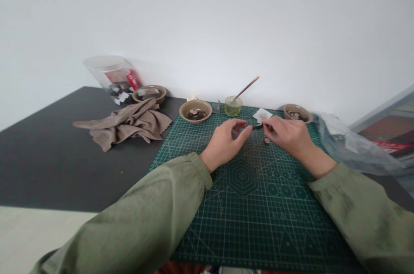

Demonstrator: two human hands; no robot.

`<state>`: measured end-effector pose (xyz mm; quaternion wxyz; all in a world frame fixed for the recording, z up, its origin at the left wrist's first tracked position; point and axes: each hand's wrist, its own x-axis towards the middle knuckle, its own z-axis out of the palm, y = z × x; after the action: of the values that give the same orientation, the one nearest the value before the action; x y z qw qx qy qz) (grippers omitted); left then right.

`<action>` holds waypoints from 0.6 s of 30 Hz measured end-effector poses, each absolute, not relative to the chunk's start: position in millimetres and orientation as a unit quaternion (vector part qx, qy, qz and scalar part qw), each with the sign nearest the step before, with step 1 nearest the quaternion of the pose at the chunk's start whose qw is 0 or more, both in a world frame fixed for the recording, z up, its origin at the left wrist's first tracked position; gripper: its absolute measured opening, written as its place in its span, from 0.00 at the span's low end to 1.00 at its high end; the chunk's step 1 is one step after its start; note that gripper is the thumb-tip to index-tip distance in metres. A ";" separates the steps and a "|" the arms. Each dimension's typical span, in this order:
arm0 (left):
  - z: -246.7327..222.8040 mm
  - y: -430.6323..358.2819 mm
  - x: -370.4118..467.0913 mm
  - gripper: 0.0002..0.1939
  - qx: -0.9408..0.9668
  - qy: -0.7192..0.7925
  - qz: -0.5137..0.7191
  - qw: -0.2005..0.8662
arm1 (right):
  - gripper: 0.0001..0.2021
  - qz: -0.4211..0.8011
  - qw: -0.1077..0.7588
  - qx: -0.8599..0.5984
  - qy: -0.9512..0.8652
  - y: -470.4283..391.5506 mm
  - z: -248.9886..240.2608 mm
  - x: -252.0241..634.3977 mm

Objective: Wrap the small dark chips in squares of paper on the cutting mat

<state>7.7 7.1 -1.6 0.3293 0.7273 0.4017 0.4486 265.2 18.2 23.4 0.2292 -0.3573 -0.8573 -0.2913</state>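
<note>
Over the green cutting mat (242, 222), my left hand (225, 141) is curled, thumb and fingers bent toward each other; what lies between them is too blurred to name. My right hand (287, 136) pinches a small dark strip (258, 127), whose left end reaches the left thumb tip. A small round brown piece (267, 140) lies on the mat just below the right fingertips. Behind the right hand is a white paper square (262, 114). A yellowish glass cup (233, 106) holding a thin stick (247, 87) stands at the mat's back edge.
Bowls with small brown pieces stand at the back left (196, 111) and back right (297, 113). Left of the mat are a crumpled brown cloth (132, 123), another bowl (149, 93) and a clear tilted jar (111, 75). Clear plastic (352, 140) lies at the right.
</note>
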 end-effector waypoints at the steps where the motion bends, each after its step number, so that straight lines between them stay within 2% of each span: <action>1: -0.1 6.4 8.8 0.23 0.705 0.385 0.445 0.396 | 0.05 -0.298 0.273 -0.324 -0.855 8.8 23.9 267.1; 4: 2.7 4.5 12.6 0.28 0.619 0.329 0.429 0.570 | 0.13 -0.286 0.344 -0.268 -0.853 -15.9 24.4 269.2; 7: 2.6 3.3 16.3 0.29 0.576 0.306 0.453 0.608 | 0.17 -0.258 0.385 -0.268 -0.844 -31.1 23.2 267.4; 11: 0.2 2.8 19.2 0.23 0.552 0.267 0.480 0.627 | 0.16 -0.190 0.446 -0.310 -0.818 -35.9 14.0 264.4; 13: -1.0 2.2 19.8 0.21 0.540 0.264 0.504 0.620 | 0.17 -0.070 0.485 -0.357 -0.795 -33.2 6.7 263.4; 15: -1.9 1.2 20.2 0.19 0.534 0.273 0.514 0.613 | 0.17 0.116 0.505 -0.378 -0.767 -29.0 0.0 261.8; 18: -2.4 -0.9 21.0 0.19 0.519 0.281 0.506 0.629 | 0.15 0.345 0.492 -0.371 -0.708 -24.1 -3.9 257.3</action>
<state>21.0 -0.9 -2.4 0.6288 0.5190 0.2813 0.5060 257.3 -24.1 -3.9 0.4920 -0.3711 -0.7081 0.3448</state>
